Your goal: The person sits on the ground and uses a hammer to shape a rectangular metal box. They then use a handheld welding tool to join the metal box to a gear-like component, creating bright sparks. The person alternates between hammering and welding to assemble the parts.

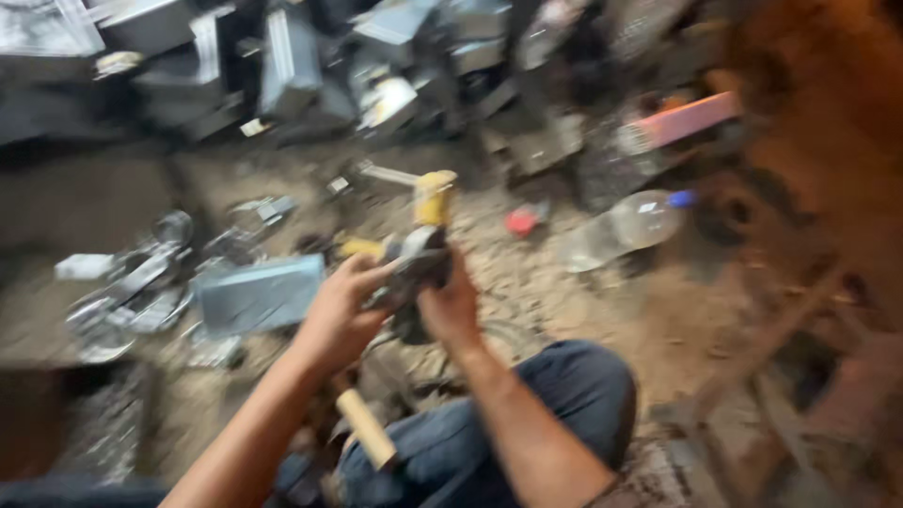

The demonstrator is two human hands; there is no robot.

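Mid-frame, left hand [343, 306] and right hand [450, 306] both closed around a yellow-and-black angle grinder [420, 246], raised above the dirt floor [555, 282]. Grey metal box [259, 293] at left untouched; work apparently not begun.

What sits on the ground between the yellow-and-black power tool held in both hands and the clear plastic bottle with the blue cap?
In the head view, a small red object lies on the dirt between the yellow-and-black power tool and the clear plastic bottle; otherwise only blurred rubble.
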